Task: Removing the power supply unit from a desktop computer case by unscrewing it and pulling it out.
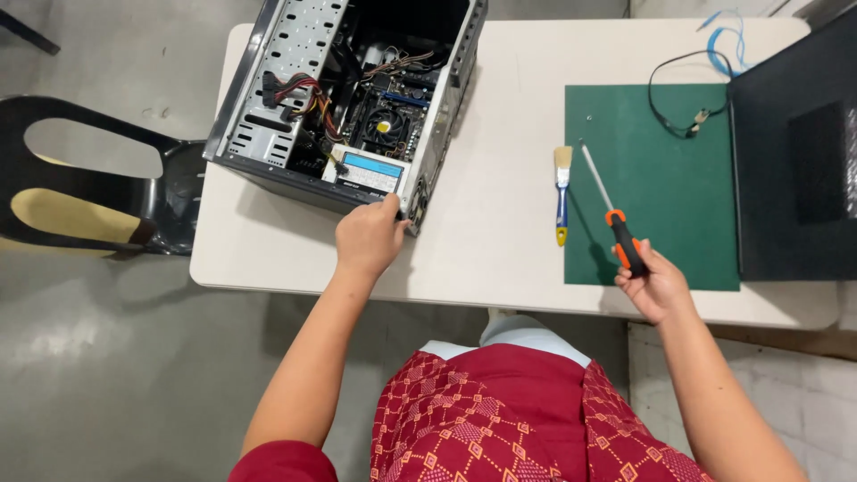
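Red patterned cloth fills the near edge, and beyond it the left hand (368,236) rests fingers curled on the near corner of the open computer case (348,98) lying far left on the white table (500,232). Right hand (656,286), near the green mat (669,196), has fingers clamped on the orange-handled screwdriver (616,223), shaft pointing away. Steadying the case firmly seems wise before bringing the tip in; a small brush (561,192) lies just left of the mat.

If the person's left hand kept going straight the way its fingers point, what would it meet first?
The left hand already touches the near edge of the open computer case. Going straight on, it would probably meet the blue-and-white labelled drive just inside, though depth is hard to judge.
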